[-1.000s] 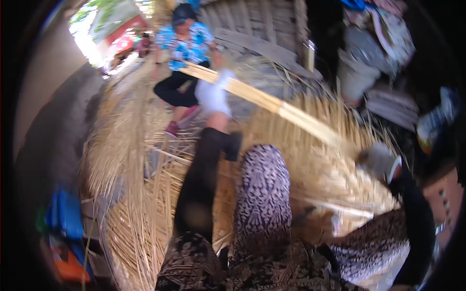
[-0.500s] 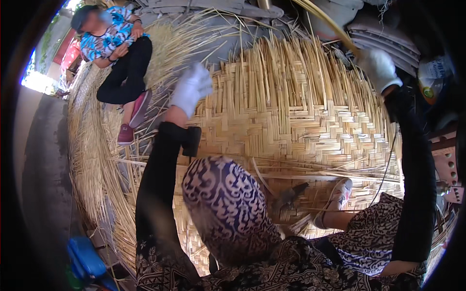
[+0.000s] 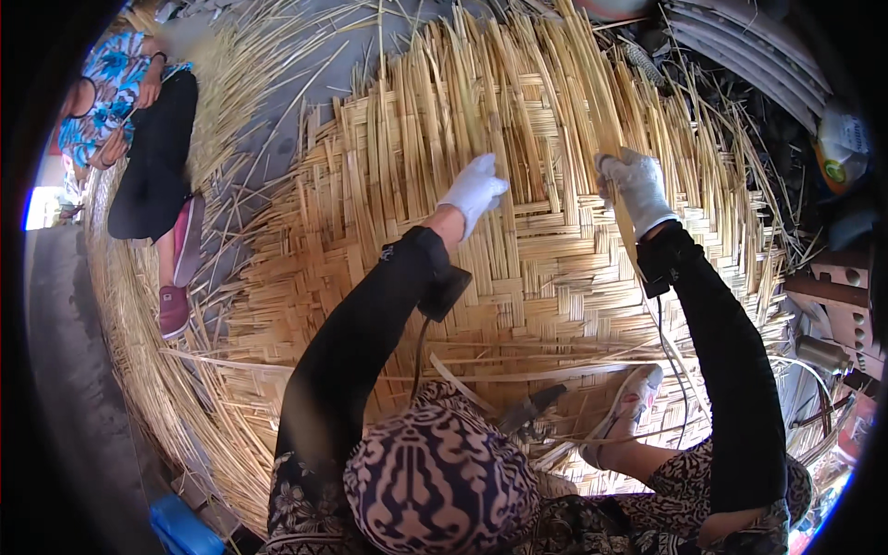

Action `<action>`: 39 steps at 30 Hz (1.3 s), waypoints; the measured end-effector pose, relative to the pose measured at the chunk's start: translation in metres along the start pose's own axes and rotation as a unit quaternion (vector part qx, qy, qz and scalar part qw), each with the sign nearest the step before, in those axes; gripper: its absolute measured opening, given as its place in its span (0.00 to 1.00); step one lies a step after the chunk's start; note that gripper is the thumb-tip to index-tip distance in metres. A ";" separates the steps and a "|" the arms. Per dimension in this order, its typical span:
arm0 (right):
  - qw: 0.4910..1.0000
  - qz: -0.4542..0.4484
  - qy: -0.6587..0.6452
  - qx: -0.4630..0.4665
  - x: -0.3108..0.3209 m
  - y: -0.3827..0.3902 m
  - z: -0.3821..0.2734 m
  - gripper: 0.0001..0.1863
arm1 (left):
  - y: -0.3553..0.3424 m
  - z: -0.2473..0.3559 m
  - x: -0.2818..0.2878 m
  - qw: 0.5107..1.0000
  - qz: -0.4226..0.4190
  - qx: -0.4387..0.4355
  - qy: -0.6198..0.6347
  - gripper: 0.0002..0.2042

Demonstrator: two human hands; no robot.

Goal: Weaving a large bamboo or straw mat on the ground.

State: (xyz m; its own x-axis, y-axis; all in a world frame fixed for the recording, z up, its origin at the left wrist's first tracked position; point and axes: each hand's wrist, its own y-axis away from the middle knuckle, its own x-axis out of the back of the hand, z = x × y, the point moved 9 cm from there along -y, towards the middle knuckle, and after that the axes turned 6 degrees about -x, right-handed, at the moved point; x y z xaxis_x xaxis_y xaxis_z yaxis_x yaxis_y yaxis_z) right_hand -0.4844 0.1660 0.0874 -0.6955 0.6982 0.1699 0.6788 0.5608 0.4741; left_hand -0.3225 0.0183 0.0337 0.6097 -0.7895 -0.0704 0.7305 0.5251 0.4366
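A large mat (image 3: 532, 250) of split reed strips, woven herringbone in its nearer part, spreads in front of me. Loose strip ends (image 3: 407, 120) fan out along its far side. My left hand (image 3: 474, 192), in a white glove, is closed at an upright reed strip (image 3: 494, 129) above the mat's middle; its fingertips are partly hidden. To the right, my right hand (image 3: 636, 190), also gloved, grips a long flat reed strip (image 3: 592, 88) that slants from the far edge down past the wrist.
A dark-handled tool (image 3: 536, 407) lies on the mat by my shoe (image 3: 636, 398). Another person (image 3: 153, 148) sits at the far left beside loose reeds (image 3: 139, 342). Stacked grey sheets (image 3: 749, 55) stand far right, and a blue plastic object (image 3: 185, 525) lies near left.
My right hand has come from the far right in toward the mat's middle, bringing the long strip. My left hand has moved right and lower, onto the upright strips. The view has shifted.
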 end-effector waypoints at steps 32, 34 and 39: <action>0.994 0.107 0.015 0.028 0.049 -0.011 0.012 0.07 | -0.081 0.001 0.013 0.935 0.251 -0.119 -0.220 0.11; 0.993 0.121 0.004 0.018 0.070 -0.008 0.018 0.07 | -0.079 -0.017 -0.035 0.996 0.081 0.028 0.036 0.07; 0.993 0.115 0.011 0.011 0.064 -0.009 0.013 0.08 | -0.071 -0.013 -0.010 0.978 0.194 0.015 -0.072 0.02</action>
State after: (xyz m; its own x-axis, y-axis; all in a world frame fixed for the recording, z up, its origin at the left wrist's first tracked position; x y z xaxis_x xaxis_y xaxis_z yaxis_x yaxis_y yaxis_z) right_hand -0.5317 0.2118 0.0828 -0.5266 0.7992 0.2898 0.8247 0.3976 0.4023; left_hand -0.3767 -0.0066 -0.0077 0.7875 -0.5711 0.2317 0.4429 0.7858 0.4318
